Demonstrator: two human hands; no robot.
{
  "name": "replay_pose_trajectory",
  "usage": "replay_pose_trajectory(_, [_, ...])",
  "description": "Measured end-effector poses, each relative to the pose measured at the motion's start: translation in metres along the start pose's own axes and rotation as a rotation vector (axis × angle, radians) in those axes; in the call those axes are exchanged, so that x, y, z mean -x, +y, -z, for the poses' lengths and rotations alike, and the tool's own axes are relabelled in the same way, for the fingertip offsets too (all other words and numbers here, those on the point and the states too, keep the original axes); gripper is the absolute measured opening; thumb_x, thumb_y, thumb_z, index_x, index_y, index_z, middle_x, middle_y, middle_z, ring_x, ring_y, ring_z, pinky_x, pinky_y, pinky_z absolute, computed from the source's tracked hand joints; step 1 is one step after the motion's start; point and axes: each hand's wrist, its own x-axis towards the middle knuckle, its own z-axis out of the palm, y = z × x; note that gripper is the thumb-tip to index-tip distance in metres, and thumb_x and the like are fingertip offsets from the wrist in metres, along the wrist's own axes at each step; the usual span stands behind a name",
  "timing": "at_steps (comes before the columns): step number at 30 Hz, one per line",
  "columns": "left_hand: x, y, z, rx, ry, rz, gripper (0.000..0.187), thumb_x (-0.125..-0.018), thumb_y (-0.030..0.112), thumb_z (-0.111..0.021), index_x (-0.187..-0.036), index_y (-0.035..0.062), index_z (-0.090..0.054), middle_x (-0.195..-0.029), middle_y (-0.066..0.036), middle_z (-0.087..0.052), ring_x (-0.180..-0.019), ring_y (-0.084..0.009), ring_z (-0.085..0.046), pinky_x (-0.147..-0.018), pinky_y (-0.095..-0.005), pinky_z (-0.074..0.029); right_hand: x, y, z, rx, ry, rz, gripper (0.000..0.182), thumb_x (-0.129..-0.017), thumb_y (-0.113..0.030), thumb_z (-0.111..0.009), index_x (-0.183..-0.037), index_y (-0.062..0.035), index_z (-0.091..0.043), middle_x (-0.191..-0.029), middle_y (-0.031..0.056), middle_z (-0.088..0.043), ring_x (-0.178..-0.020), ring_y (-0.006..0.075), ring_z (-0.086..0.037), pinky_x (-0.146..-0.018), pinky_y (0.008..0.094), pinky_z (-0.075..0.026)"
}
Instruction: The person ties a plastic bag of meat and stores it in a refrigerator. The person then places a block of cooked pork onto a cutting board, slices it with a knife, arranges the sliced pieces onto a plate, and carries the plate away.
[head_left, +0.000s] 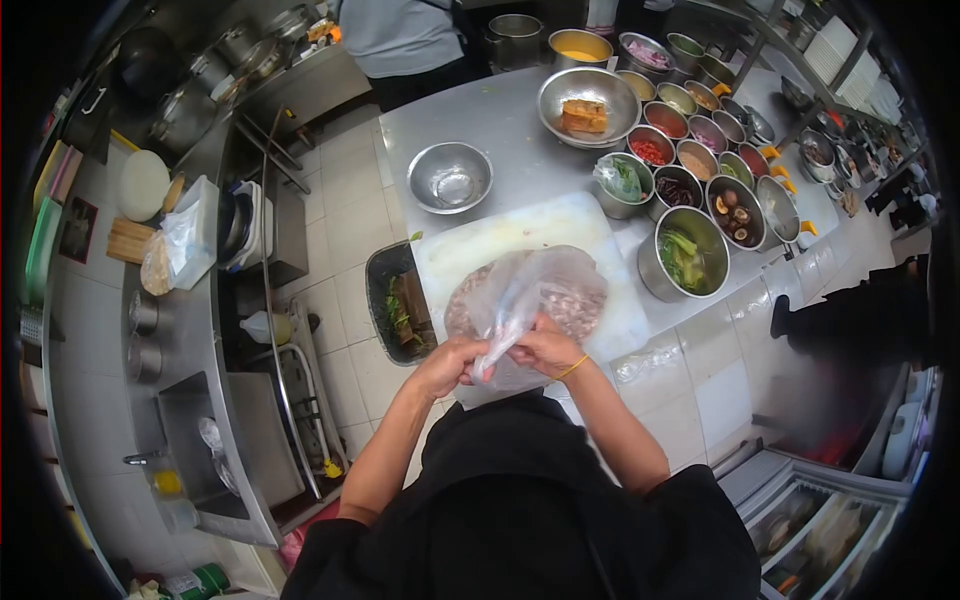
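A clear plastic bag (515,290) lies on the white cutting board (560,220), filled with a wide, flat mass of pale pinkish chopped food (578,300) that looks like meat. Its mouth is gathered and twisted toward me. My left hand (452,366) is closed on the gathered plastic from the left. From the right, my right hand (548,350), with a yellow band at the wrist, pinches the same bag neck. Some loose plastic hangs below both hands at the board's near edge.
An empty steel bowl (450,178) stands beyond the board. To the right are several steel pots, including one of leafy greens (683,253) and one of mushrooms (736,212). A black bin (385,300) with scraps is at the left. A person in grey (400,40) stands across the table.
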Motion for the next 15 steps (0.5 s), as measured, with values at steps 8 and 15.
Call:
replay_pose_trajectory(8, [0.018,-0.018,0.100,-0.201,0.334,-0.232,0.009,-0.082,0.009,-0.064,-0.085,0.0018,-0.069,-0.070,-0.001,-0.062,-0.054,-0.0061,-0.046,-0.048,-0.0203,-0.035,0.035,-0.043,0.079,0.561,0.435,-0.115,0.012,-0.079,-0.007,-0.071,-0.072,-0.0055,-0.061,-0.063,-0.0030,-0.056,-0.045,0.0040,-0.039,-0.041,0.0212,-0.025])
replay_pose_trajectory(15, [-0.022,-0.039,0.042,-0.380,0.446,-0.539,0.046,-0.074,-0.001,-0.065,-0.120,0.0037,-0.063,-0.098,-0.008,-0.069,-0.086,-0.0138,-0.064,-0.071,-0.0281,-0.052,-0.004,-0.025,0.053,1.454,0.878,0.786,0.021,-0.084,-0.009,-0.059,-0.104,-0.0032,-0.065,-0.112,0.0130,-0.062,-0.104,0.0335,-0.055,-0.087,0.0398,-0.045])
